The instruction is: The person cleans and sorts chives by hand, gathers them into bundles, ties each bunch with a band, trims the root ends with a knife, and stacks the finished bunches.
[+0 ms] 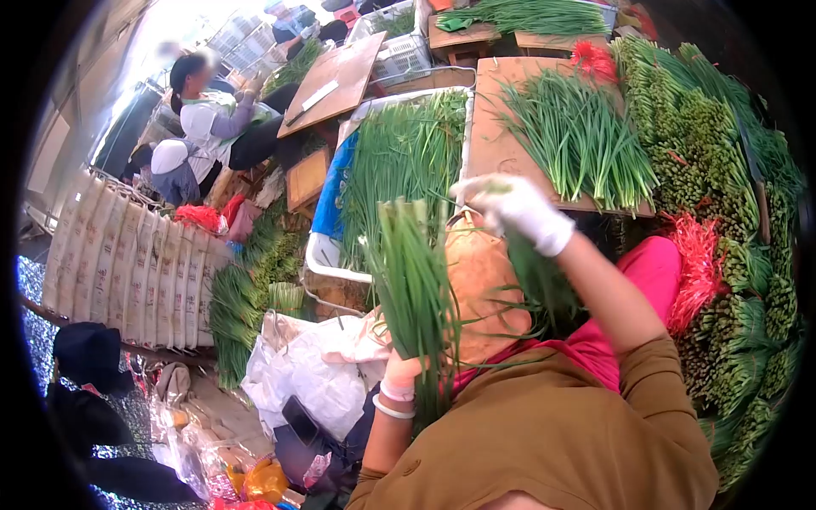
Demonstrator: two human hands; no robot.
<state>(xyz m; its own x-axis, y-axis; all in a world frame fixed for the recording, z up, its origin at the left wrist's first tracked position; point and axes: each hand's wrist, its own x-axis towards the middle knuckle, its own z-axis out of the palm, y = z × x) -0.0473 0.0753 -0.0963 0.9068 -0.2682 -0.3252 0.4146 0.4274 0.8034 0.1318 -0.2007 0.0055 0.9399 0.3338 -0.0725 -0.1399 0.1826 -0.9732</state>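
Note:
My left hand (404,372), with a white band at the wrist, is closed around an upright bunch of green chives (414,289); the cut pale ends point up and the leaves hang past my forearm. My right hand (520,211), in a white glove, is raised just right of the bunch's top, apart from it. Motion smears its fingers, so I cannot tell whether they hold anything. Dark green leaves (544,280) hang below that hand, over my pink-clad leg. Between the hands lies an orange-tan surface (486,285) with stray leaves on it.
Ahead stands a white crate (323,253) of loose chives. A wooden board (501,157) at right bears more chives (582,140). Tied bundles (693,127) and red string (697,272) line the right. A co-worker (208,119) sits at the upper left, near a knife (320,94) on a board.

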